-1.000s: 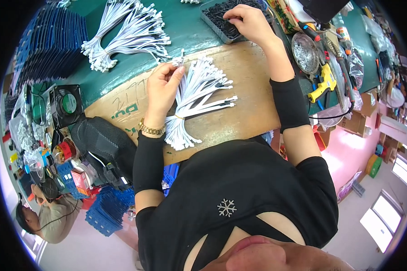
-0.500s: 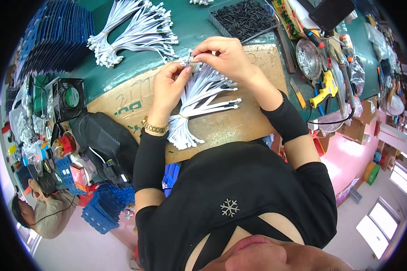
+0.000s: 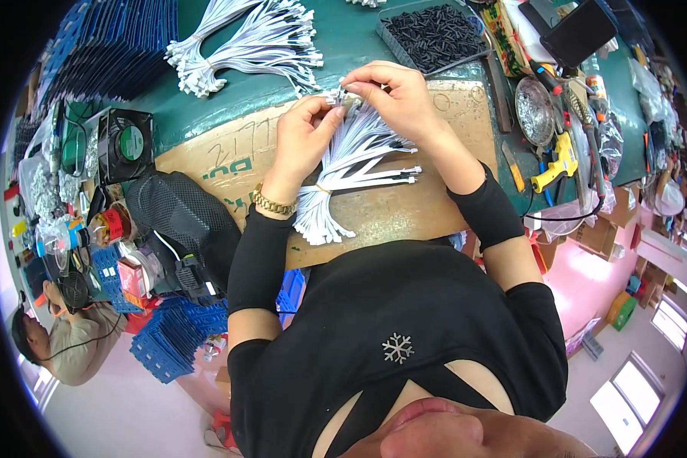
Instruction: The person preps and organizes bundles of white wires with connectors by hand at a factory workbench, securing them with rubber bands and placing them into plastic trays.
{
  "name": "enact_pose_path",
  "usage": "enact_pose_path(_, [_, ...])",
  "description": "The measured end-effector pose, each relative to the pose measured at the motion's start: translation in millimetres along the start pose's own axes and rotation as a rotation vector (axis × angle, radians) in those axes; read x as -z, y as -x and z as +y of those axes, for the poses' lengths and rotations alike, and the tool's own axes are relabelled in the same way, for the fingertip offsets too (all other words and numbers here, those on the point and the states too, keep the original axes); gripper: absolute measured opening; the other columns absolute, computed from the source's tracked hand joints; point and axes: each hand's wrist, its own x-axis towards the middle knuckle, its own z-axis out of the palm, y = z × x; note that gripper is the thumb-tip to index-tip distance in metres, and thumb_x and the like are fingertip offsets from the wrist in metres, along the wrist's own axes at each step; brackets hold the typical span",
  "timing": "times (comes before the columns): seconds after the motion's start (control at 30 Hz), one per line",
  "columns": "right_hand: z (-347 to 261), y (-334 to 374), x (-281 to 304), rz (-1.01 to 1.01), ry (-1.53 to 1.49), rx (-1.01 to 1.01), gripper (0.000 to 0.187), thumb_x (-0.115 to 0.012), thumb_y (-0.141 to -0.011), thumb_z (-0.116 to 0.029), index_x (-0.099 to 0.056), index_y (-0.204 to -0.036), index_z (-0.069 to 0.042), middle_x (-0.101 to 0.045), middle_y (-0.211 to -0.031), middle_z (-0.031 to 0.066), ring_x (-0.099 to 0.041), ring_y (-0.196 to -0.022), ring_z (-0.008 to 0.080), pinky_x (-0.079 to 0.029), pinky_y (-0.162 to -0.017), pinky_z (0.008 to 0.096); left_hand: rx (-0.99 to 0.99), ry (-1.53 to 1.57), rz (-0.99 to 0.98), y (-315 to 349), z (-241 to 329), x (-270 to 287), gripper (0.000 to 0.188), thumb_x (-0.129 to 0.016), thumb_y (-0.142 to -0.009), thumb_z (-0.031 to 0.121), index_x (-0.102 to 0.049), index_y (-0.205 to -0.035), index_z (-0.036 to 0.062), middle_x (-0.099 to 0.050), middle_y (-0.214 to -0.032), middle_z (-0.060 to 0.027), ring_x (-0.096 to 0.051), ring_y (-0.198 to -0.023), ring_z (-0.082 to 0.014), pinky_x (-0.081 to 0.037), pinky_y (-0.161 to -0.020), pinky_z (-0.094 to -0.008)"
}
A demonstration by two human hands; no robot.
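Above the cable bundle (image 3: 351, 164), right hand (image 3: 393, 95) now meets left hand (image 3: 305, 137).

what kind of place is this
Likely a small electronics assembly workshop: both hands work on a tied bundle of white wire leads, with a tray of small black parts, a cooling fan and a yellow glue gun nearby.

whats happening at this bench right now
A person works a bundle of white wires lying on a cardboard sheet. The left hand and right hand meet at the bundle's top end, fingertips pinching a small connector there. A second bundle lies farther back on the green table, beside a tray of black parts.
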Motion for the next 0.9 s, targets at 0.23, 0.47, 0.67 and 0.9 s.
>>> enact_pose_path(0.23, [-1.0, 3.2, -2.5, 0.023, 0.011, 0.024, 0.011, -0.065, -0.085, -0.004, -0.07, -0.094, 0.001, -0.068, -0.086, 0.0062, -0.061, -0.075, 0.009, -0.048, -0.065, 0.0214, 0.011, -0.01, -0.006, 0.8, 0.8, 1.4, 0.014, -0.068, -0.085, 0.011, -0.064, -0.087, -0.0026, -0.056, -0.073, -0.0011, -0.049, -0.062, -0.0059, -0.041, -0.055, -0.022])
enact_pose_path(0.47, [0.8, 5.5, -4.5, 0.049, 0.065, 0.09, 0.011, -0.064, -0.085, -0.002, -0.07, -0.094, 0.001, -0.069, -0.085, 0.0077, -0.064, -0.076, 0.0115, -0.05, -0.066, 0.0223, -0.014, -0.029, -0.006, 0.7, 2.8, 2.0, 0.015, -0.068, -0.085, 0.011, -0.065, -0.088, -0.0028, -0.056, -0.075, -0.0024, -0.05, -0.063, -0.0069, -0.042, -0.057, -0.0222])
enact_pose_path(0.67, [3.5, 7.5, -2.4, 0.023, -0.022, -0.041, 0.012, -0.065, -0.085, -0.004, -0.07, -0.095, 0.002, -0.07, -0.086, 0.0061, -0.064, -0.077, 0.0094, -0.05, -0.068, 0.0214, -0.021, -0.038, -0.005, 0.2, 2.1, 0.6, 0.015, -0.068, -0.085, 0.012, -0.066, -0.089, -0.002, -0.057, -0.076, -0.0035, -0.052, -0.063, -0.0085, -0.042, -0.058, -0.0232])
enact_pose_path(0.9, [4.4, 10.1, -2.3, 0.013, -0.122, -0.136, 0.012, -0.066, -0.085, -0.005, -0.07, -0.094, 0.003, -0.07, -0.086, 0.0053, -0.063, -0.076, 0.0076, -0.05, -0.068, 0.0204, -0.023, -0.038, 0.009, -0.3, -7.0, 2.5, 0.015, -0.069, -0.084, 0.013, -0.065, -0.088, -0.0015, -0.057, -0.076, -0.0041, -0.052, -0.063, -0.0094, -0.043, -0.057, -0.024])
